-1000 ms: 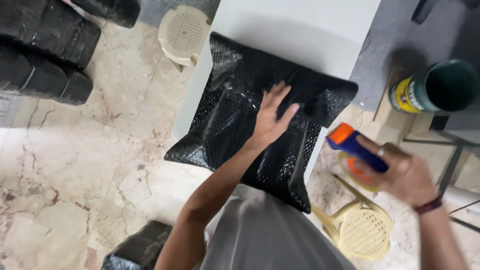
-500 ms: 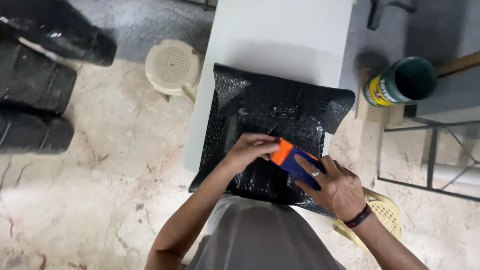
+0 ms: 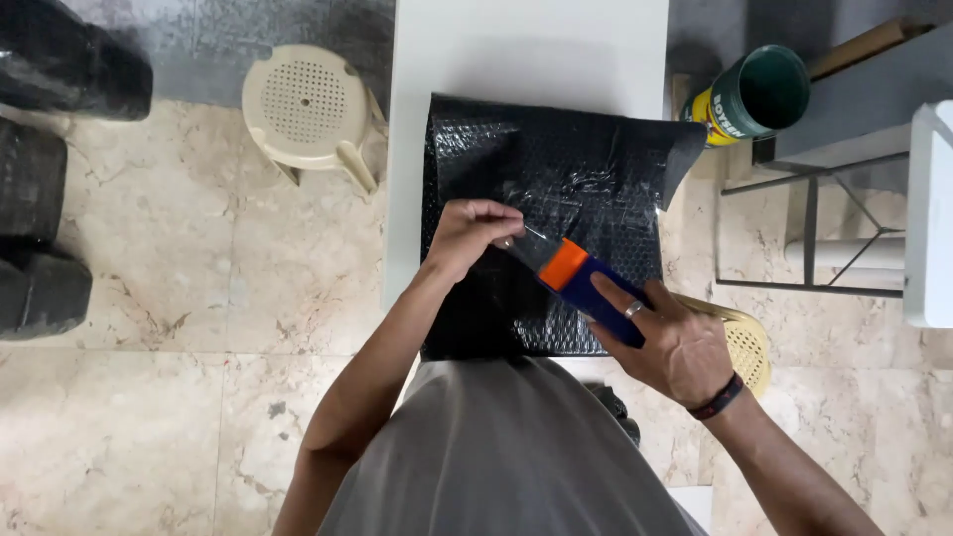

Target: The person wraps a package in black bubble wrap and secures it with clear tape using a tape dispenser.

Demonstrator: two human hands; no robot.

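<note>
A black bubble-wrap package [image 3: 556, 169] lies on a white table [image 3: 526, 45]. My right hand [image 3: 665, 342] grips a blue and orange tape dispenser [image 3: 586, 288] over the package's near half. My left hand [image 3: 472, 233] pinches the end of the clear tape [image 3: 526, 243] coming off the dispenser's front. A ring sits on one right finger and a dark band on that wrist.
A cream plastic stool [image 3: 308, 104] stands left of the table and another [image 3: 740, 342] partly shows under my right hand. A green can [image 3: 759, 94] stands at the right beside a metal frame [image 3: 824, 228]. Black wrapped bundles [image 3: 45, 189] line the left edge of the marble floor.
My left hand lifted off the package and took the tape end. My right hand brought the dispenser from the right in over the package.
</note>
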